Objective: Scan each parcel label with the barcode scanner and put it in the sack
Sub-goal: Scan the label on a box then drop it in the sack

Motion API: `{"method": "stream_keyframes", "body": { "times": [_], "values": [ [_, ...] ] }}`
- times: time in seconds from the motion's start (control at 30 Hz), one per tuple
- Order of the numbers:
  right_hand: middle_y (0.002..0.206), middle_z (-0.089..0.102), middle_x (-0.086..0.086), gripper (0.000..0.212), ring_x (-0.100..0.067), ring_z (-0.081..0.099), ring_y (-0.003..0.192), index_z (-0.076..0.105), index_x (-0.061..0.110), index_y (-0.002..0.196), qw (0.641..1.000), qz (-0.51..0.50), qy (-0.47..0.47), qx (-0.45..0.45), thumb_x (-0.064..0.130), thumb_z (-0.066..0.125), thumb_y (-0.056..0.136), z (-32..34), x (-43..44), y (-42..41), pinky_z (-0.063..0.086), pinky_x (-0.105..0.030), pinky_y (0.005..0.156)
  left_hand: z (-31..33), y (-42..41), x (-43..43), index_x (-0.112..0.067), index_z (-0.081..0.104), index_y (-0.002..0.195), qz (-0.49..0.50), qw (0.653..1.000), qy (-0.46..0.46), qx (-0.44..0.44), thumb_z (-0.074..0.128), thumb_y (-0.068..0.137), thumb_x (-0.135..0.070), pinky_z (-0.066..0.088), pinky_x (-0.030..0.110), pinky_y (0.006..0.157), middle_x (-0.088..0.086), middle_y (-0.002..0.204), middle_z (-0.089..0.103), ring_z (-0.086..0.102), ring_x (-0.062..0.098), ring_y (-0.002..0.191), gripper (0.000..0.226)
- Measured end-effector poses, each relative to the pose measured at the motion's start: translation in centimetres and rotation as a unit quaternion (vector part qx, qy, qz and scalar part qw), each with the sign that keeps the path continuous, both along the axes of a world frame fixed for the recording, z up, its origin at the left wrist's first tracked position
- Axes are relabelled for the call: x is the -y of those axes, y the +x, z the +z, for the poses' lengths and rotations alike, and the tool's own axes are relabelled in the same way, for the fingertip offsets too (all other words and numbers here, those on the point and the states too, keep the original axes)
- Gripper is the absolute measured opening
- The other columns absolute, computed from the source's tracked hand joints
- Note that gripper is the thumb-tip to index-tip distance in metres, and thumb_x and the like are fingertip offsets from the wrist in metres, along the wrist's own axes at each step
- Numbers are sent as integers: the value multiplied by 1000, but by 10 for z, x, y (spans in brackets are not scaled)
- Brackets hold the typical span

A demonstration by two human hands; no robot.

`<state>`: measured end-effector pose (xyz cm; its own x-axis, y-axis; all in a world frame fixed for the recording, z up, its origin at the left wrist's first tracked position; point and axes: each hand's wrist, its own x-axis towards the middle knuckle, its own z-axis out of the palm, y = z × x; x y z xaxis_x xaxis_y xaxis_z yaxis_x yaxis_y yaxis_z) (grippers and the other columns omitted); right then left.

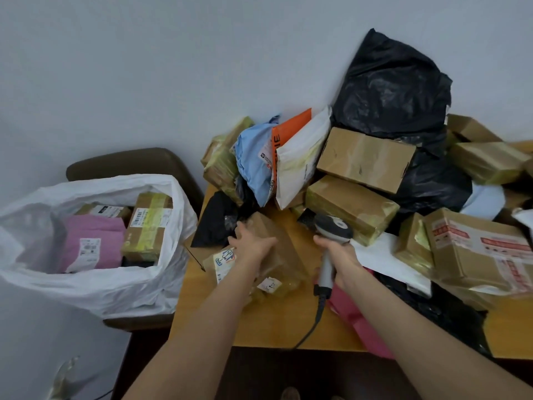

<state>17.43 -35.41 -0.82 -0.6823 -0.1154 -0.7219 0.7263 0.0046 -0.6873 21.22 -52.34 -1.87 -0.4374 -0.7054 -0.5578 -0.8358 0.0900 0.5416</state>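
The left hand is laid on top of a brown taped parcel, which lies on the wooden counter. Its fingers are spread over the parcel's far upper edge, but through the blur it cannot be told whether they are curled round it. A white label is seen on the parcel just left of that hand's wrist. The barcode scanner is gripped by its handle in the right hand, just right of the parcel, and its cable is trailed over the counter's near edge. The white sack is stood open on a chair well to the left of the left hand; a pink mailer and a taped box are seen inside it. Beyond both hands, cardboard boxes and black bags are heaped against the wall. A red mailer is partly covered by the right forearm.
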Motion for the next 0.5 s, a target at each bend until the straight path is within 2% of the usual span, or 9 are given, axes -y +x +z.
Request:
{"method": "stream_keyframes", "body": {
  "times": [0.07,0.13,0.23,0.3,0.4,0.43,0.5],
  "values": [
    [105,63,-12,50,-28,59,91,54,3,122,1000,3,-11,7,21,77,81,7,-12,-4,51,-39,80,10,4,4,-31,6,153,6,998,50,-21,74,74,-35,40,52,104,15,156,14,31,41,135,105],
    [100,61,-10,46,-26,57,86,54,4,118,999,9,-33,32,23,76,83,10,-21,-6,47,-35,70,20,7,6,-31,12,152,5,992,113,-58,72,68,-31,49,51,95,12,148,33,48,36,122,104],
    [108,65,-16,48,-34,63,97,60,5,117,995,16,-69,67,31,78,81,11,-29,-1,54,-43,77,38,13,6,-30,15,152,-25,976,180,-116,66,78,-13,57,44,79,11,140,43,62,30,99,92],
    [109,68,-21,46,-38,67,100,63,5,115,993,12,-94,67,34,76,82,16,-33,1,55,-48,86,48,17,8,-28,15,153,-72,965,215,-132,63,79,-5,55,41,78,11,143,40,60,30,103,90],
    [115,66,-23,38,-39,62,111,61,6,112,990,-13,-132,57,35,66,90,34,-37,0,49,-45,95,68,24,13,-24,24,151,-154,947,250,-133,69,62,-11,51,42,90,8,136,49,55,29,114,101],
    [112,66,-22,37,-38,61,111,58,7,114,987,-22,-152,53,36,63,92,39,-38,-2,47,-45,95,76,25,15,-23,29,148,-172,941,254,-141,67,60,-9,51,40,89,7,131,53,56,28,113,97],
    [100,67,-21,40,-36,62,99,55,9,119,981,-38,-181,53,38,61,93,50,-38,-4,47,-43,89,89,25,18,-29,34,143,-201,931,250,-176,59,67,4,52,39,87,7,130,53,55,27,116,87]
  ]
}}
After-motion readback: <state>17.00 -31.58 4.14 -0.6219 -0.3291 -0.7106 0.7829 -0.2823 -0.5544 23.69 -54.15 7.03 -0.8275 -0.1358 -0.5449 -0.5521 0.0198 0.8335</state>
